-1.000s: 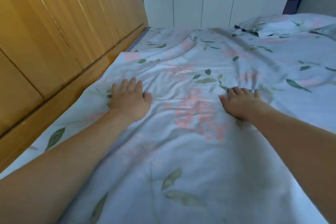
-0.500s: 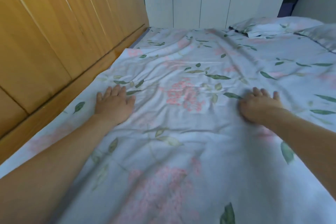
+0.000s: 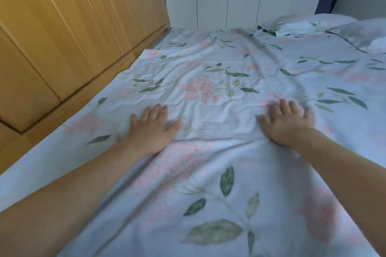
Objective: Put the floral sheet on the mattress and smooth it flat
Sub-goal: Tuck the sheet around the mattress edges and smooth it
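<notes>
The floral sheet [image 3: 208, 89] already covers the mattress, running from the lower edge of the frame up toward the pillows [image 3: 313, 25] at upper right. Both hands lie flat on it, fingers straight and spread, gripping nothing: the left hand [image 3: 151, 129] at centre left near the wooden panel [image 3: 73, 27], the right hand [image 3: 289, 123] at centre right. The creased patch sits between and just beyond them, so I'd guess an outward, forward sweep comes next. No writing or label shows anywhere.
</notes>
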Available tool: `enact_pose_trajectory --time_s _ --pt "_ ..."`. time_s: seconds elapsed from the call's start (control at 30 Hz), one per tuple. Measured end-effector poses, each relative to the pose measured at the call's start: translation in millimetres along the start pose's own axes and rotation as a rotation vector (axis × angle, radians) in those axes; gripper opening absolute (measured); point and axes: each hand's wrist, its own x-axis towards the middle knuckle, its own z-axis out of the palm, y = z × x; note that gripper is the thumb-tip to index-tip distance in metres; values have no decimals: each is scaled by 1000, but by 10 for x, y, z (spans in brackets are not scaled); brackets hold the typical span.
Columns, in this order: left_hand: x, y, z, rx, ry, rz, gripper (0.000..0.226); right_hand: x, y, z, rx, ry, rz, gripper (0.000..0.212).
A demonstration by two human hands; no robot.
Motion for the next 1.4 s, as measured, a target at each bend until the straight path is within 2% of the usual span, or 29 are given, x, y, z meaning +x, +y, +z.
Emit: enact_pose_trajectory --time_s 0.1,0.13,0.23,0.3,0.37,0.47,0.53,0.63,0.77,0.87,0.97,1.07,1.13,1.17,1.2,1.27,1.33,1.4 --pt "-425 477 324 89 -50 254 83 -388 -223 115 119 -45 -285 65" --pt "-505 535 383 132 -68 282 86 -502 -171 204 113 -56 -303 65" --pt "-522 633 297 126 -40 230 85 -552 251 304 111 -41 -172 67" --pt "-585 854 243 95 -25 285 87 -540 565 270 68 -39 -106 68" --pt "-771 1272 279 90 -54 503 92 -566 903 240 40 -25 -45 69" --pt "-1020 1864 451 124 -120 836 85 -620 1346 252 69 0 54 70" --pt "-932 2188 483 145 -79 928 85 -639 1649 232 85 12 123 69" --pt "-617 2660 470 160 -33 960 89 -713 2163 189 88 18 232 69" --pt "-415 3260 543 180 -74 963 70 -881 2733 156 74 58 412 64" --pt "-484 3745 586 236 18 918 63 -1177 3091 145 236 51 749 64" --pt "-676 4256 404 320 -72 811 50 -1590 3434 137 333 119 1008 66" --pt "-1002 4748 192 224 -101 944 42 -1923 3763 89 518 245 1309 77" --pt "-1294 5038 163 119 -118 1085 37 -2041 4001 -6 794 216 1469 83" --pt "-1447 5137 175 105 -161 1129 39 -2082 4107 -26 890 161 1459 75" --pt "-1576 5238 193 128 -233 1144 44 -2112 4189 -93 928 72 1417 58" --pt "-1756 5411 280 296 -394 1134 43 -2182 4343 -206 848 -81 1319 22" --pt "-1797 5534 311 457 -487 1101 30 -2223 4456 -320 827 -174 1229 15" --pt "-1799 5662 260 468 -583 1015 30 -2293 4572 -493 829 -283 1191 17"
